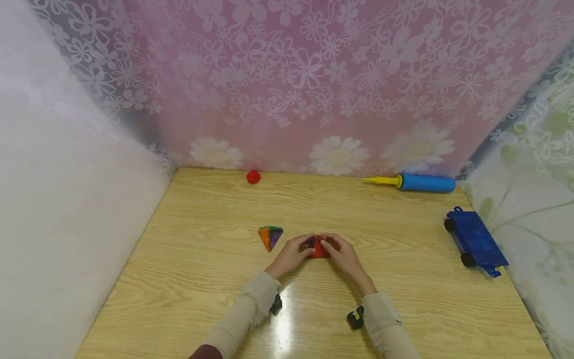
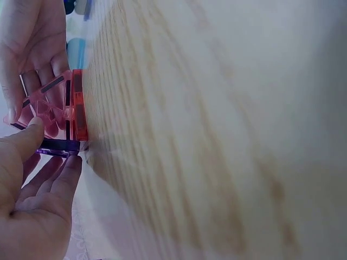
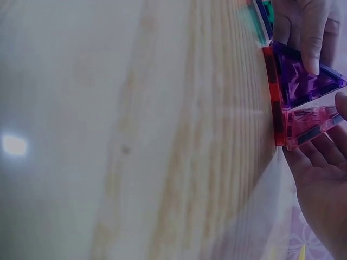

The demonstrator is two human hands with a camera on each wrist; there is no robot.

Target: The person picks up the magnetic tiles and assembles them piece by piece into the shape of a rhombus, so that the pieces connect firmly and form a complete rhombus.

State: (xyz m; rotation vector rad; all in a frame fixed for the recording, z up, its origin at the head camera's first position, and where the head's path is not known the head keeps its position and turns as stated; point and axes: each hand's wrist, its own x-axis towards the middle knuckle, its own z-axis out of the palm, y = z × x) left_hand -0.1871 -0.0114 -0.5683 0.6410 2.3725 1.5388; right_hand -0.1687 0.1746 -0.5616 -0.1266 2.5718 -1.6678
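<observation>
In the head view both hands meet around a small build of translucent magnetic tiles at mid-table. A red tile [image 2: 79,105] lies flat on the wood as its base. My left hand [image 1: 291,254] pinches a purple triangular magnetic tile [image 3: 301,78] between thumb and fingers, its lower edge along the base. My right hand [image 1: 343,254] pinches a red triangular magnetic tile [image 3: 310,127], thumb on one face and fingers behind. Both triangles lean up from the base at neighbouring edges. Left of the hands stands another tile pyramid [image 1: 270,237] with orange, purple and green sides.
A red dome-shaped piece [image 1: 253,177] sits by the back edge. At the back right lies a blue hand pump [image 1: 426,183] with a yellow nozzle. A blue toy trailer [image 1: 476,238] with black wheels is near the right edge. Floral curtains and walls border the wooden table [image 1: 202,209].
</observation>
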